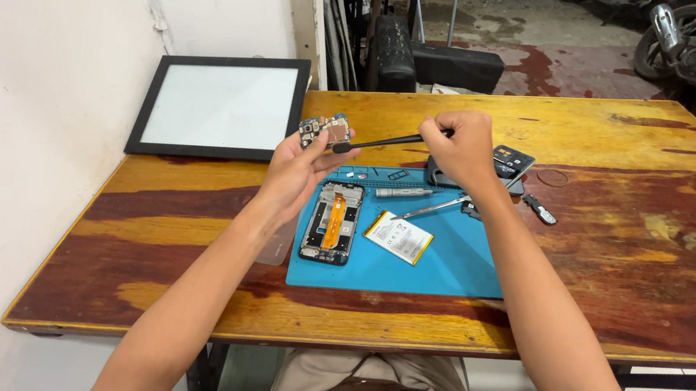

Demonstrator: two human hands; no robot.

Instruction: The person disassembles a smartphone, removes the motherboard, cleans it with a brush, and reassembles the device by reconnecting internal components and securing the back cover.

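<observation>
Two hands working on a small circuit board above the blue mat [453, 269]

The left hand [299, 168] is pinching the small circuit board [326, 129] above the open phone [333, 222]. The right hand [458, 147] is gripping tweezers [380, 142], touching the board. A battery [398, 237] is lying just right of the phone.

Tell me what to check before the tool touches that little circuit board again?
1. Circuit board held firm in left hand: ok.
2. Black tool gripped by right hand: ok.
3. Tool tip at the board: ok.
4. Opened phone lying flat on the blue mat: ok.
5. Battery apart from the phone, on the mat: ok.
6. Which spot on the board the tip meets: cannot tell, too small.
</observation>
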